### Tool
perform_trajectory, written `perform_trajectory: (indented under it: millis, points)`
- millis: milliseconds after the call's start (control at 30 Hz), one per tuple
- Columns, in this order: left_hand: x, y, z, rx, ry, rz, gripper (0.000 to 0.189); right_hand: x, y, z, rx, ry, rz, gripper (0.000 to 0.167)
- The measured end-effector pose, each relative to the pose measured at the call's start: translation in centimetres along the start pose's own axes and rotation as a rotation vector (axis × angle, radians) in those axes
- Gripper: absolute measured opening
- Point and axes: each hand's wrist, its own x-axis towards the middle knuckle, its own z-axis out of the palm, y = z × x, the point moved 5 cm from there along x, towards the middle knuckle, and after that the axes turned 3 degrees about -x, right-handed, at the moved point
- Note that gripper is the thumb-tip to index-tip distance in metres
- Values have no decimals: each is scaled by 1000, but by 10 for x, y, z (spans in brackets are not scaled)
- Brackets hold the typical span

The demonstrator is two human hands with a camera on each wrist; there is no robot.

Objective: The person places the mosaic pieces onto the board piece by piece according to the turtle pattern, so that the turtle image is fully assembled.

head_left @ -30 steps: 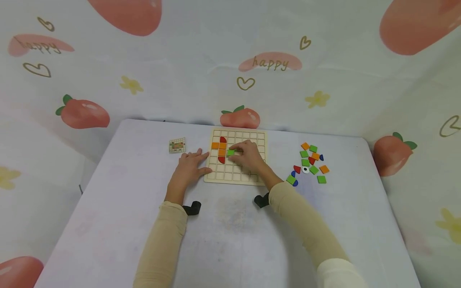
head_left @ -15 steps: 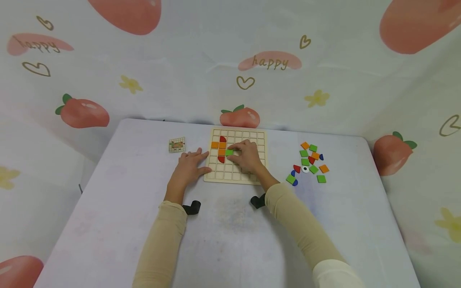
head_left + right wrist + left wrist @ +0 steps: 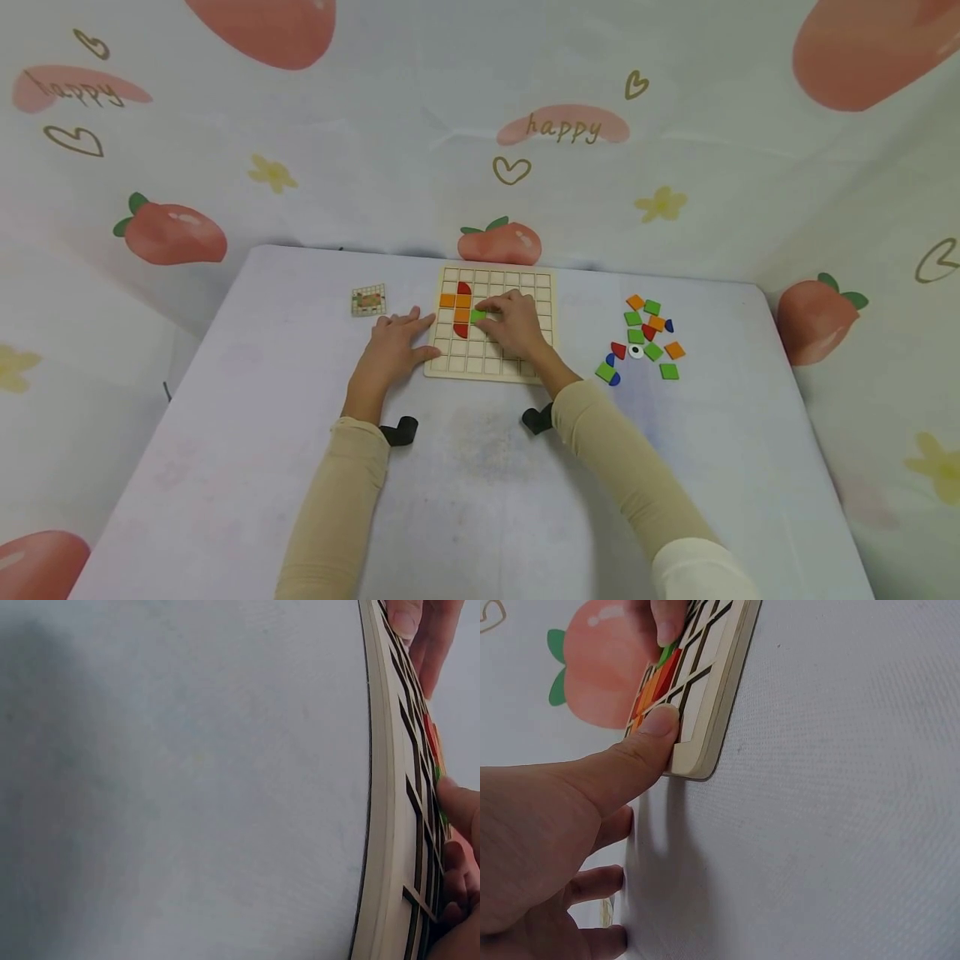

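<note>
Head view: note green tile [image 3: 477, 317] pinched in right hand [image 3: 519, 325], at grid board [image 3: 486, 367], just right of lower orange tile [image 3: 462, 316]; left hand [image 3: 392, 346] spread, thumb on board's left edge. Treat tile as probably light, stiff, smooth; grip by opposite edges. Mind neighbouring orange edge; use uncovered cells toward near rim.

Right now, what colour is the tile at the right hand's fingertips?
The tile is green, clearest in the head view.

Green tile [image 3: 477, 317] — shifted left, nearer orange tile [image 3: 461, 316]
</note>
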Motion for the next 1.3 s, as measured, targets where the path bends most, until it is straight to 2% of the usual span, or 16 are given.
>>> perform_trajectory:
  millis: [167, 267, 467, 567, 767, 933, 1033, 1167, 1300]
  points:
    - [-1, 1, -1, -6, 6, 9, 75, -2, -3, -6, 20, -34, 36, 36]
    - [-1, 0, -1, -2, 9, 11, 75, -5, -6, -12, -12, -52, 35, 39]
    - [-1, -2, 0, 5, 12, 3, 76, -13, -15, -22, -259, -55, -79, 41]
    - [0, -2, 0, 3, 14, 2, 76, -18, -19, -27, -381, -51, -134, 47]
    - [-1, -1, 0, -3, 17, 7, 76, -30, -14, -34, -550, -106, -147, 70]
    - [-2, -1, -1, -20, 9, 11, 75, -45, 0, -39, -618, -177, -112, 82]
    - [-3, -1, -1, -20, 5, 21, 74, -55, 9, -40, -648, -195, -122, 84]
    - [-4, -2, -2, -29, 7, 13, 74, -67, 23, -46, -614, -174, -126, 81]
    - [-4, 0, -2, -32, -2, 8, 74, -77, 40, -55, -574, -161, -88, 81]
